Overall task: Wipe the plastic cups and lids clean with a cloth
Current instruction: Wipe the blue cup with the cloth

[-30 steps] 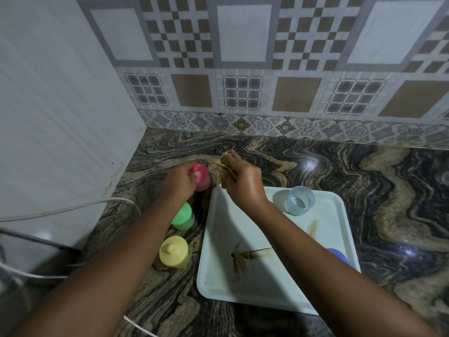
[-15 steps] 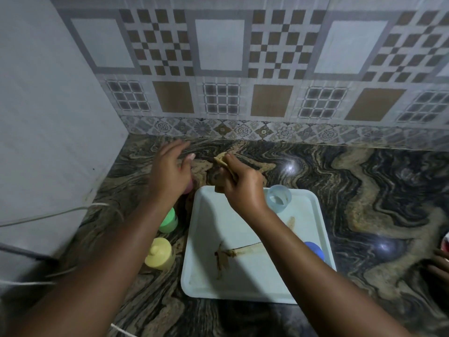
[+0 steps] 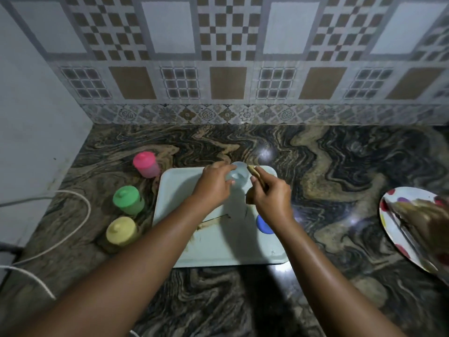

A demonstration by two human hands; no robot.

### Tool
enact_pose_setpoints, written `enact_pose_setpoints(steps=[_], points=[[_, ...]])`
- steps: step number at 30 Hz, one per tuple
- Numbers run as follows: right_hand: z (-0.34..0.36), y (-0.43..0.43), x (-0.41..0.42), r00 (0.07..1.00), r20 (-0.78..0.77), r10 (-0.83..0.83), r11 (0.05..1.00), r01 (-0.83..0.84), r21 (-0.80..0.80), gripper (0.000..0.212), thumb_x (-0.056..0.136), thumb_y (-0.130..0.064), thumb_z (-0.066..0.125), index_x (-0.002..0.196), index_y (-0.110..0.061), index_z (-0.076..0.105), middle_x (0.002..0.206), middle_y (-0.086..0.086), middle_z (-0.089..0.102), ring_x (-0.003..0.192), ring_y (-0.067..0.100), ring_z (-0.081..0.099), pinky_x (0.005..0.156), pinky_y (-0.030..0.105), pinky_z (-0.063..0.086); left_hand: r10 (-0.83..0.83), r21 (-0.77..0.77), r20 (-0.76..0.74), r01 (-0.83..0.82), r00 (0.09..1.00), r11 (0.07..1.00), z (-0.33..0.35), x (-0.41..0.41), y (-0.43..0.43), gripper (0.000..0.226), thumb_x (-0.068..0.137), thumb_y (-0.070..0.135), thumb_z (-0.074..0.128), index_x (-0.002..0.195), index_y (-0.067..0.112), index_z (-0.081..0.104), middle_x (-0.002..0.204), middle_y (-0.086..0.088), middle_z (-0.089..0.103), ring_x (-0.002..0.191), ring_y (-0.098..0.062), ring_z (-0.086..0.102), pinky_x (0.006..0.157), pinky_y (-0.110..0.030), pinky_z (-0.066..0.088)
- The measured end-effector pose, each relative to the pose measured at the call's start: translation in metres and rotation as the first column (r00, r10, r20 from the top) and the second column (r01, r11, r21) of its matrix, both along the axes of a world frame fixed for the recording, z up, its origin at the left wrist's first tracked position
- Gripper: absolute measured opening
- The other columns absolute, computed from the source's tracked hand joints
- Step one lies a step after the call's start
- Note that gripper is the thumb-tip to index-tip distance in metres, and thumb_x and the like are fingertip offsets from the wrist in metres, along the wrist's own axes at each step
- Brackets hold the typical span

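Note:
A clear plastic cup stands at the far edge of the white tray. My left hand reaches over the tray and its fingers curl around the cup's left side. Beside the cup on its right, my right hand grips a brownish cloth. A blue lid lies on the tray, partly hidden under my right wrist. Left of the tray stand three lidded cups: pink, green and yellow.
The tray shows brown smears. White cables loop over the counter at the left, next to the side wall. At the right edge another person's hand holds a spotted plate. A tiled wall runs behind the dark marbled counter.
My left hand has let go of the pink cup and crossed right onto the clear cup. The right hand with the cloth has shifted right. The view has swung right, showing the plate.

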State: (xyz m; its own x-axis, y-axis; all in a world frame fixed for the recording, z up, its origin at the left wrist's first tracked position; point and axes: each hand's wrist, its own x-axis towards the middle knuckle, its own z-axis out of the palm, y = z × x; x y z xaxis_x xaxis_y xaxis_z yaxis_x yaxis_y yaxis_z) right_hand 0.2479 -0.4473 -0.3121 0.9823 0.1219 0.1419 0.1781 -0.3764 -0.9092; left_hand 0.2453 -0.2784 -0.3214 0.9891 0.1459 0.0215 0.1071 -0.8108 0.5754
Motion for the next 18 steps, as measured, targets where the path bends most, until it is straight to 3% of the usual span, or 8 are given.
enact_pose_setpoints(steps=[2, 4, 6, 9, 13, 15, 18], points=[[-0.008, -0.010, 0.003, 1.000, -0.019, -0.009, 1.000, 0.009, -0.005, 0.027, 0.099, -0.008, 0.064, 0.123, -0.012, 0.075, 0.107, 0.001, 0.080, 0.090, 0.002, 0.072, 0.088, 0.021, 0.058, 0.018, 0.037, -0.024, -0.017, 1.000, 0.999, -0.007, 0.004, -0.009, 0.040, 0.092, 0.019, 0.067, 0.131, 0.021, 0.063, 0.143, -0.010, 0.053, 0.130, -0.032, 0.048, 0.111, -0.039, 0.038], [-0.014, -0.018, 0.006, 0.999, -0.032, 0.001, 1.000, -0.002, -0.010, 0.026, 0.099, -0.007, 0.064, 0.123, -0.011, 0.075, 0.105, -0.006, 0.077, 0.095, -0.009, 0.065, 0.083, 0.008, 0.049, 0.029, 0.063, -0.032, -0.027, 0.999, 0.998, -0.012, 0.008, -0.015, 0.035, 0.092, 0.018, 0.065, 0.127, 0.021, 0.065, 0.143, -0.010, 0.053, 0.130, -0.032, 0.047, 0.110, -0.040, 0.039], [-0.019, -0.026, 0.010, 0.998, -0.063, 0.010, 1.000, -0.010, 0.005, 0.027, 0.100, -0.008, 0.063, 0.123, -0.014, 0.075, 0.101, -0.015, 0.073, 0.096, -0.007, 0.065, 0.081, 0.008, 0.048, 0.049, 0.078, -0.030, -0.046, 0.998, 0.996, -0.015, 0.011, -0.018, 0.026, 0.093, 0.017, 0.064, 0.117, 0.021, 0.070, 0.142, -0.008, 0.053, 0.129, -0.031, 0.048, 0.106, -0.040, 0.043], [-0.027, -0.034, 0.019, 0.994, -0.110, 0.022, 1.000, -0.022, -0.002, 0.026, 0.100, -0.011, 0.062, 0.122, -0.015, 0.076, 0.098, -0.010, 0.075, 0.091, -0.004, 0.065, 0.077, 0.002, 0.045, 0.079, 0.102, -0.042, -0.074, 0.996, 0.992, -0.019, 0.016, -0.019, 0.012, 0.093, 0.017, 0.065, 0.100, 0.019, 0.074, 0.140, -0.006, 0.054, 0.125, -0.030, 0.051, 0.098, -0.040, 0.047], [-0.037, -0.045, 0.031, 0.982, -0.186, 0.039, 0.998, -0.028, 0.063, 0.018, 0.101, -0.013, 0.061, 0.100, -0.017, 0.078, 0.071, -0.016, 0.068, 0.067, -0.006, 0.061, 0.067, 0.022, 0.046, 0.108, 0.038, -0.014, -0.108, 0.994, 0.993, -0.013, 0.018, -0.020, 0.009, 0.092, 0.011, 0.065, 0.089, 0.016, 0.071, 0.130, -0.004, 0.059, 0.119, -0.026, 0.054, 0.091, -0.031, 0.043], [-0.035, -0.048, 0.037, 0.979, -0.201, 0.038, 0.991, -0.012, 0.133, 0.019, 0.102, -0.018, 0.059, 0.096, -0.025, 0.076, 0.075, -0.011, 0.070, 0.070, -0.001, 0.063, 0.068, 0.029, 0.050, 0.138, -0.089, 0.003, -0.137, 0.990, 0.986, 0.004, 0.012, -0.019, 0.008, 0.092, 0.010, 0.064, 0.089, 0.015, 0.070, 0.120, 0.000, 0.061, 0.115, -0.018, 0.056, 0.089, -0.024, 0.038], [-0.016, -0.042, 0.041, 0.978, -0.184, 0.096, 0.963, -0.045, 0.266, 0.020, 0.104, -0.027, 0.055, 0.104, -0.026, 0.075, 0.084, 0.002, 0.073, 0.075, 0.027, 0.070, 0.067, 0.047, 0.061, 0.168, -0.286, -0.024, -0.168, 0.985, 0.943, 0.034, -0.003, -0.011, 0.012, 0.094, 0.020, 0.065, 0.087, 0.030, 0.067, 0.113, 0.005, 0.071, 0.106, -0.017, 0.066, 0.094, -0.042, 0.053]])
